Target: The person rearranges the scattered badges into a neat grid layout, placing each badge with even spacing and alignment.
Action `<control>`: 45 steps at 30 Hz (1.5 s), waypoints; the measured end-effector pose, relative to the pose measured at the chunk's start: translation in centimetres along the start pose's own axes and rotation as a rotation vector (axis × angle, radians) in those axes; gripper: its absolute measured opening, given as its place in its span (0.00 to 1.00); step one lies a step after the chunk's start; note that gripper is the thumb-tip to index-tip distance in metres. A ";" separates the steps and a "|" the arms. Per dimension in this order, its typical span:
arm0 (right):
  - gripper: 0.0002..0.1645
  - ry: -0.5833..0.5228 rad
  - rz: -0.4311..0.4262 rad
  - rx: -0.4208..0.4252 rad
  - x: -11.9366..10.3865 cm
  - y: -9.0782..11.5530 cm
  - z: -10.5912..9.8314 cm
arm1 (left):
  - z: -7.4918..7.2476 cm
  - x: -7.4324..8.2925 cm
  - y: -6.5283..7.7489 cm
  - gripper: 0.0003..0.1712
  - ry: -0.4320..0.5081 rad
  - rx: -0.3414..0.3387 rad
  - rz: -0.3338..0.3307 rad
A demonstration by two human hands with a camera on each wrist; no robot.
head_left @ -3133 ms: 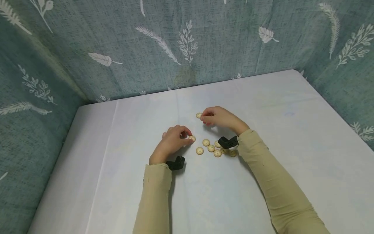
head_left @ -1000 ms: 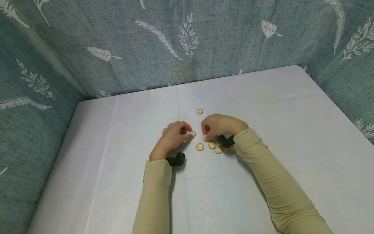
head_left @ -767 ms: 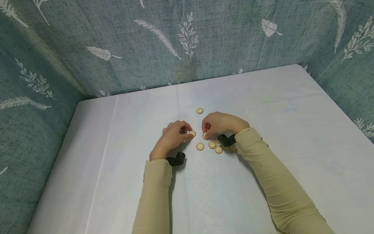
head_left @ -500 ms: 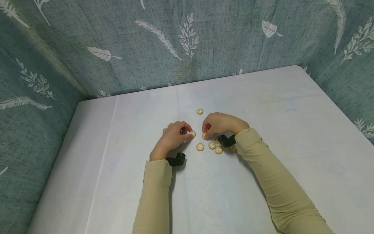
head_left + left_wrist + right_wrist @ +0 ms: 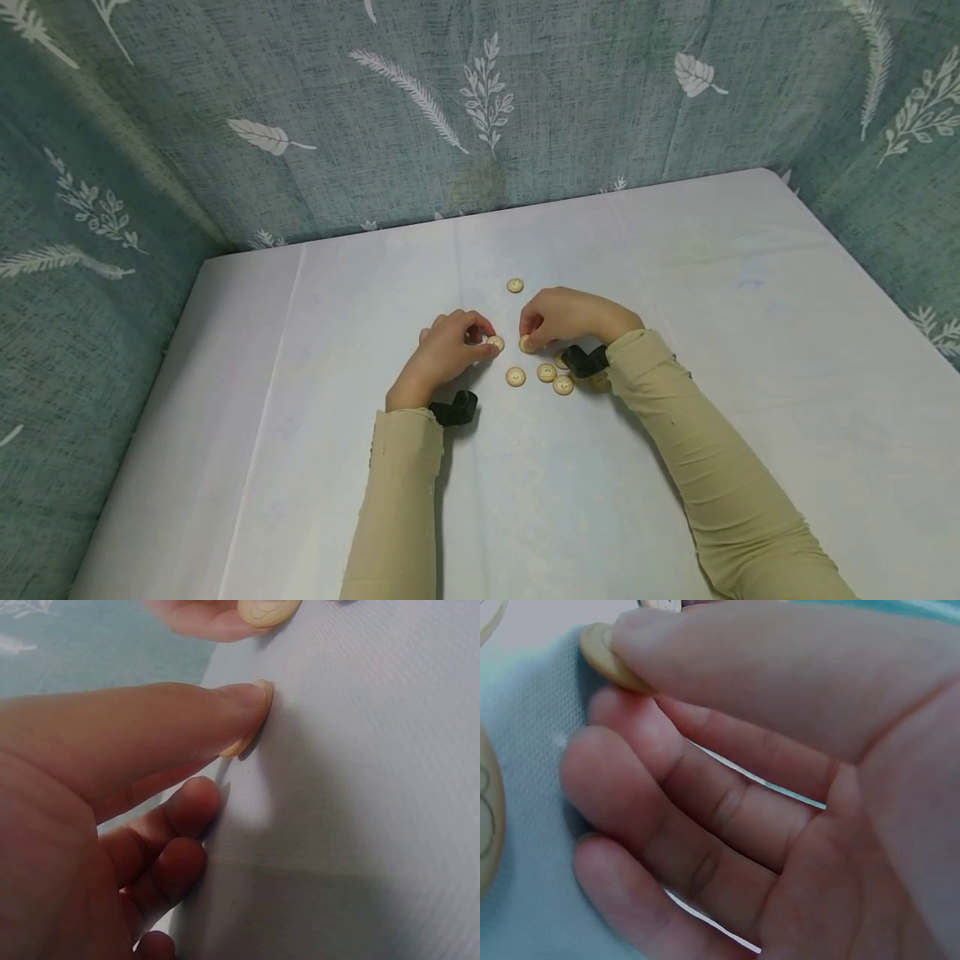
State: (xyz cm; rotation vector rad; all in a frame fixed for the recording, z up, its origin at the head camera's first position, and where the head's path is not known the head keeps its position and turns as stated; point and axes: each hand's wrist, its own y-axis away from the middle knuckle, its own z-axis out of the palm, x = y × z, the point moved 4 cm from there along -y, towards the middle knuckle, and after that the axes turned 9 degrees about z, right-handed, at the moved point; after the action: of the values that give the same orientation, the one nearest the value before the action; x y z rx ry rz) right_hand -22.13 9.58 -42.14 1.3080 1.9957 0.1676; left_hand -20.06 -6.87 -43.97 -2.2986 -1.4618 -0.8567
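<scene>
My left hand (image 5: 447, 354) pinches a round, pale wooden button (image 5: 495, 342) between thumb and finger, low over the white tabletop. Its thumb covers much of that button (image 5: 264, 691) in the left wrist view. Just to the right, my right hand (image 5: 573, 317) grips a second button (image 5: 526, 343) by thumb and index finger, partly hidden under the thumb. The two held buttons are a small gap apart. One more button (image 5: 515, 285) lies by itself farther back. Closer to me, a loose button (image 5: 515, 377) lies left of a small cluster of buttons (image 5: 563, 385).
The black camera (image 5: 585, 361) on my right wrist hides part of the cluster. Another black camera (image 5: 454, 408) sits at my left wrist. White cloth covers the table (image 5: 315, 467), and a green leaf-patterned curtain (image 5: 570, 108) rises behind it and at both sides.
My right hand has come from the far button, left lying there, to a button out of the group, which it now pinches and has shifted slightly away from me. My left hand stays on its button.
</scene>
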 end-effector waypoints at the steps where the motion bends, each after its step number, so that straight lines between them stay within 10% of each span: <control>1: 0.05 -0.006 -0.008 0.002 0.0 0.0 0.0 | 0.0 0.0 0.0 0.10 0.000 -0.002 -0.001; 45: 0.11 -0.224 0.043 0.095 5.2 0.2 -2.2 | 0.1 -0.3 0.1 0.10 0.006 0.001 0.010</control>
State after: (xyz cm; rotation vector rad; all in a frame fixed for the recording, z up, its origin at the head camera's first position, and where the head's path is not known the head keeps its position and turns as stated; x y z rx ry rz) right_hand -24.56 14.65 -43.09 1.3663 1.8058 -0.0525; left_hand -20.08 -7.07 -44.23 -2.2988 -1.4472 -0.8589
